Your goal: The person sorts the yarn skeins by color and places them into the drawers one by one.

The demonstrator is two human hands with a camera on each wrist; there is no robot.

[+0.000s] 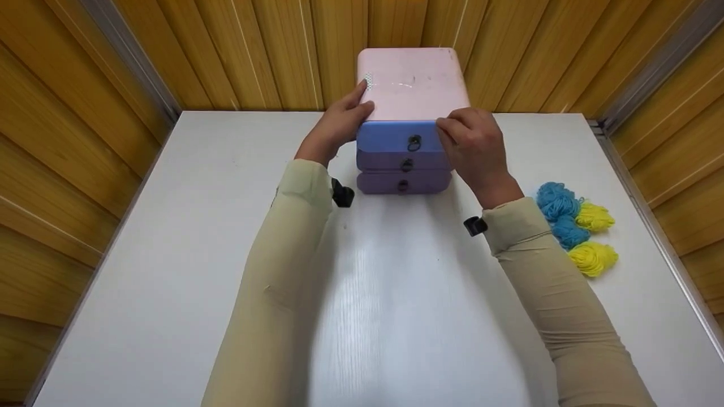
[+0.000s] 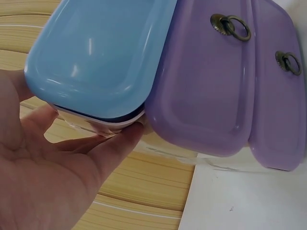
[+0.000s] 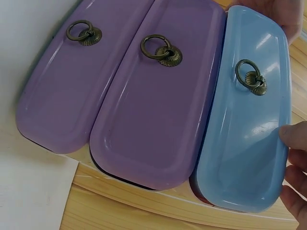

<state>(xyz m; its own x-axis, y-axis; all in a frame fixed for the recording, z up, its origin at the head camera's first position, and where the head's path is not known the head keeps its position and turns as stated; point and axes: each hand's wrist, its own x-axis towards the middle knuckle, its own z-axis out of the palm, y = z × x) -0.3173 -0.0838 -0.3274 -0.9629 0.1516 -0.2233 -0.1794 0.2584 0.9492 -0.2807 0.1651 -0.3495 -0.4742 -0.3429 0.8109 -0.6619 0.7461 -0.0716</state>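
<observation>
Beige sleeves (image 1: pixel 571 305) nearest, cut off at bottom edge, the right one overlapping the yarn skeins (image 1: pixel 557 200), blue and yellow, soft, well to the right of the right fingers. Left hand (image 1: pixel 339 121) braced, fingers extended along the side of the pink-topped drawer cabinet (image 1: pixel 410 79), which stands between both hands; right hand (image 1: pixel 475 144) bent, thumb and fingertips pinching the glossy, round-cornered blue drawer (image 1: pixel 387 135), far fingertips hidden. Below these fingers, two purple drawers (image 1: pixel 376 183); ribbed bronze-coloured ring pulls (image 3: pixel 154 48).
</observation>
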